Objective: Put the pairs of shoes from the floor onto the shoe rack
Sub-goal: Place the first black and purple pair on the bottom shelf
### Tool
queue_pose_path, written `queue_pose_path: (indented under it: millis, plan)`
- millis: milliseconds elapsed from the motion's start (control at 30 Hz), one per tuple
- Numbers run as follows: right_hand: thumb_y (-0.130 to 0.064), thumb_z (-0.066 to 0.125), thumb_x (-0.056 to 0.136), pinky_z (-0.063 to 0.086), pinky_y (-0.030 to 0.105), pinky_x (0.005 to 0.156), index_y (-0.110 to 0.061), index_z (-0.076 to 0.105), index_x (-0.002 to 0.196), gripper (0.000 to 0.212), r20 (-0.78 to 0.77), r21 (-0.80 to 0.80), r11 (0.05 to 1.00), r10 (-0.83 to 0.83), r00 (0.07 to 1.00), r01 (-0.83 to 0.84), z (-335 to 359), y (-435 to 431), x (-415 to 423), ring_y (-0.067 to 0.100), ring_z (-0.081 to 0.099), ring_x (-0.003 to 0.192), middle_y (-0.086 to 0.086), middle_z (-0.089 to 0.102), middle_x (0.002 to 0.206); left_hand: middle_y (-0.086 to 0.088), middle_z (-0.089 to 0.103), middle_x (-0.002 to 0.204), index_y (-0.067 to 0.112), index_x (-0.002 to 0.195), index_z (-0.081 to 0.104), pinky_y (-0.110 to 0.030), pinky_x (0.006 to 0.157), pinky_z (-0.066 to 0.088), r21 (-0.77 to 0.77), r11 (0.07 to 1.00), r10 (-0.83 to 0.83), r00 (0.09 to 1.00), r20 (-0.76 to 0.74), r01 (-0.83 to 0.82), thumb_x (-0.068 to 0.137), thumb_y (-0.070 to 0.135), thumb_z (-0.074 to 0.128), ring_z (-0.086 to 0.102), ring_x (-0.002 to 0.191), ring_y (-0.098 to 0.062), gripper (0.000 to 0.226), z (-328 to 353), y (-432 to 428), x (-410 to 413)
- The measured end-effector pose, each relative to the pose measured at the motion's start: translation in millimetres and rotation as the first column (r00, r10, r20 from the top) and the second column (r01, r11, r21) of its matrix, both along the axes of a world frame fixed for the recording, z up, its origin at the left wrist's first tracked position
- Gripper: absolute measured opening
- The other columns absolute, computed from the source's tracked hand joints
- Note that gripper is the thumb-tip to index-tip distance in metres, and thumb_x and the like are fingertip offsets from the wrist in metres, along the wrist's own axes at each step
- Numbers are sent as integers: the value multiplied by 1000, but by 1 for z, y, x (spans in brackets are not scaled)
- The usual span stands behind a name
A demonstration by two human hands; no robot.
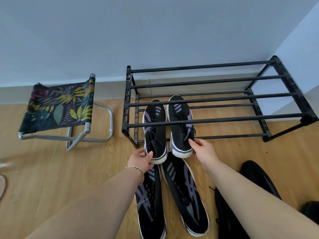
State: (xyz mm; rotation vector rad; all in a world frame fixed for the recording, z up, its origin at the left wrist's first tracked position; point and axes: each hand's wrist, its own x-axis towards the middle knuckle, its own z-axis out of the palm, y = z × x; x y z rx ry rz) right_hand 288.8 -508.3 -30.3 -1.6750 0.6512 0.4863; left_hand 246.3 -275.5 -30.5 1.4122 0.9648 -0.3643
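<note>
A black two-tier shoe rack (214, 120) made of bars stands against the wall. Two black-and-purple sneakers point toe-first into its lower tier. My left hand (140, 160) grips the heel of the left sneaker (155, 133). My right hand (203, 150) grips the heel of the right sneaker (181, 125). A second pair of black-and-purple sneakers (174, 197) lies on the wooden floor just below my hands, partly hidden by my left forearm. Another black shoe (259, 178) lies on the floor at the right.
A folding stool (60, 107) with a leaf-patterned fabric seat stands left of the rack. A dark item (310, 211) sits at the lower right edge. The pale wall runs behind the rack, with a corner at the right.
</note>
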Motion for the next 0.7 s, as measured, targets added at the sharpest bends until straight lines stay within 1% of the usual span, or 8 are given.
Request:
queue_pose_path:
  millis: [100,167,233,333,400,500,600,700]
  plan:
    - [-26,66,96,53,44,104,-17,59,137,43,-39,145,987,-64,997,69,-5,0,-10,19,66,114,3,68,129,-11,69,114,16,137,54,-38,87,62,-10,1000,9,1000,-2,-9,91,20,71,73,95,-25,49,-2,-2,-2]
    - [-17,64,97,54,45,103,-19,52,142,46,-88,288,948,-113,990,134,-4,1,-19,23,67,116,5,64,132,-11,69,114,16,137,54,-38,88,61,-3,1000,23,1000,5,-23,91,19,71,73,97,-26,49,-2,-3,-2]
    - [-13,64,97,54,48,102,-24,47,146,52,-109,357,925,-101,989,134,-5,2,-25,27,68,116,9,65,132,-10,68,115,16,139,53,-37,88,62,17,1000,22,1000,4,-22,91,19,71,72,98,-25,52,-3,-3,1]
    - [-8,64,97,56,45,99,-22,47,147,54,-85,343,931,-98,992,122,-3,6,-24,27,71,112,13,69,125,-10,66,119,15,142,51,-38,88,62,48,999,16,1000,2,-16,90,21,72,72,99,-25,56,-5,-4,9]
    - [-6,62,97,57,41,96,-20,46,147,55,-71,329,934,-122,990,138,-1,9,-17,26,70,111,12,69,125,-8,66,120,15,141,52,-38,89,61,61,998,29,1000,10,-30,90,21,72,72,97,-24,55,-5,-4,14]
    - [-4,60,98,58,38,92,-19,44,150,56,-59,286,950,-116,992,128,4,8,-1,25,69,111,10,68,127,-4,62,117,15,141,53,-39,91,60,89,995,30,999,29,-32,92,18,69,69,98,-20,51,-3,-4,23]
    - [-2,57,99,58,37,89,-19,43,152,57,-71,225,970,-82,994,96,5,4,11,26,69,110,11,66,129,-7,64,121,14,140,55,-38,90,61,111,992,50,998,27,-53,93,17,69,69,103,-23,49,-2,-5,30]
    - [-1,54,100,57,40,94,-19,42,152,57,-77,181,982,-41,996,54,6,2,22,27,67,114,11,62,137,-8,65,121,16,138,57,-40,89,61,133,990,43,999,14,-45,92,17,69,69,105,-26,48,-1,-6,36]
